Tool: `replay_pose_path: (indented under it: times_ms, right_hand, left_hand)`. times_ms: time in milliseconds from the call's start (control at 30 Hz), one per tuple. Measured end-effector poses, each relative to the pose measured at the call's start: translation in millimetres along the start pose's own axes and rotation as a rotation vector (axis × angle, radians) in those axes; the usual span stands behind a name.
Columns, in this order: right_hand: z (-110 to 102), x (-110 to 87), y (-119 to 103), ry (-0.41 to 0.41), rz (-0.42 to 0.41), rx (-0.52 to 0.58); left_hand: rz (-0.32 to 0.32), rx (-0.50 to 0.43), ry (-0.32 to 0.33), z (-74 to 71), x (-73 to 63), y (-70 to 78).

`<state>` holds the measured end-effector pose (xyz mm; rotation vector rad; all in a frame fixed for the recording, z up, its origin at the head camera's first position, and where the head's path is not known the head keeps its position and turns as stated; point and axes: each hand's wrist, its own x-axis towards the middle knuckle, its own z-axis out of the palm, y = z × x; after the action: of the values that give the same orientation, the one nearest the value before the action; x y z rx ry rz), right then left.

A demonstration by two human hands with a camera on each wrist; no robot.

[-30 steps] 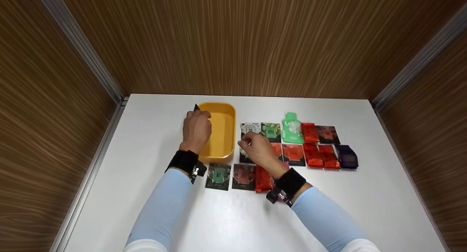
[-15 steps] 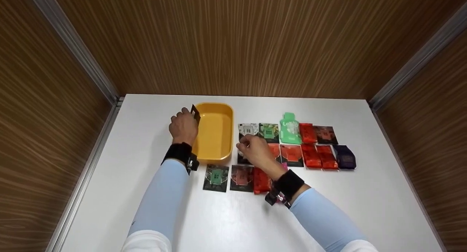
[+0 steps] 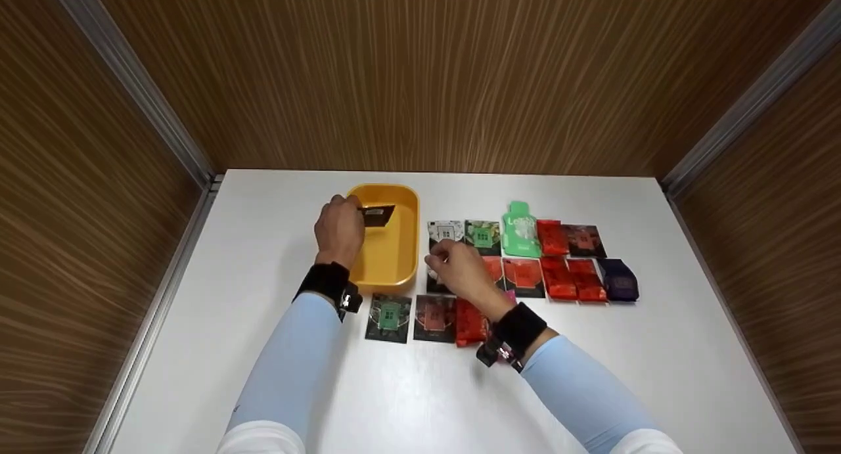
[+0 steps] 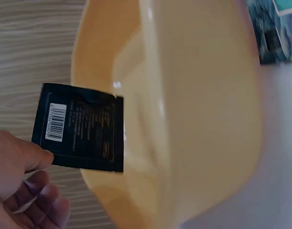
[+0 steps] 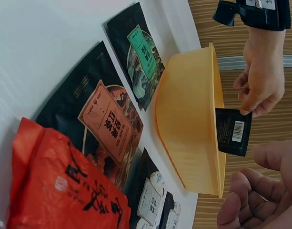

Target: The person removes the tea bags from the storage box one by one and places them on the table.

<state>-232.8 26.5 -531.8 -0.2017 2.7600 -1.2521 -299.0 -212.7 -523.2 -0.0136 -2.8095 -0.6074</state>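
Note:
My left hand point(image 3: 340, 232) pinches a dark square tea sachet point(image 3: 378, 215) by one edge between thumb and fingers, above the yellow plastic bin point(image 3: 386, 263). In the left wrist view the sachet point(image 4: 81, 129) turns its printed back and white barcode to the camera. My right hand point(image 3: 463, 270) hovers over the rows of packets beside the bin, its fingers loosely curled around nothing, and it covers part of some packets. In the right wrist view those fingers point(image 5: 253, 191) are at the lower right.
Tea sachets with green point(image 3: 389, 317), red point(image 3: 435, 317) and white point(image 3: 446, 234) labels lie flat in rows. Red foil packets point(image 3: 560, 280), a light green pouch point(image 3: 521, 230) and a dark purple packet point(image 3: 619, 281) are among them. Wood-grain panels point(image 3: 420, 79) enclose the white table point(image 3: 407, 401).
The sachet in my left hand has swung from upright by the bin's left rim to pointing right over the bin. My left hand shifted left, then slightly back. The right hand stays nearly still.

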Motion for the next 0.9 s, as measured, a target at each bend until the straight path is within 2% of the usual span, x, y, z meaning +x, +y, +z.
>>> replay_pose_path:
  times_ms: [67,133,267,367,467,533,600,700,800,900]
  right_hand:
    - [-1.5,0.5,-1.0,0.018,-0.004,-0.005]
    - [-3.1,1.3,-1.9,0.032,-0.003,0.036]
    - [-5.3,3.3,-1.3,0.071,0.027,0.179]
    - [-7.0,3.8,0.8,0.089,0.082,0.320]
    - [-7.7,4.8,3.7,0.084,0.157,0.501]
    - [-7.8,5.9,6.1,0.085,0.200,0.617]
    - [-8.1,6.5,8.0,0.091,0.230,0.687]
    - [-9.5,5.6,10.6,0.108,0.246,0.691]
    - [-10.0,3.2,13.3,0.124,0.267,0.609]
    - [-9.6,-0.2,15.1,0.082,0.305,0.607]
  left_hand:
    - [0.040,-0.036,0.035,-2.6,-6.7,7.9]
    - [0.081,-0.060,0.082,-3.3,-14.8,16.6]
    - [0.164,-0.132,0.184,1.4,-35.8,34.1]
    - [0.241,-0.192,0.242,7.5,-51.5,44.6]
    - [0.291,-0.269,0.237,12.4,-63.3,51.9]
    - [0.310,-0.321,0.209,14.1,-68.9,55.1]
    - [0.324,-0.363,0.189,16.3,-73.4,57.4]
    - [0.338,-0.402,0.181,19.5,-78.9,60.1]
    - [0.330,-0.427,0.171,21.8,-83.8,62.7]
    - [0.315,-0.441,0.154,23.0,-88.5,64.5]
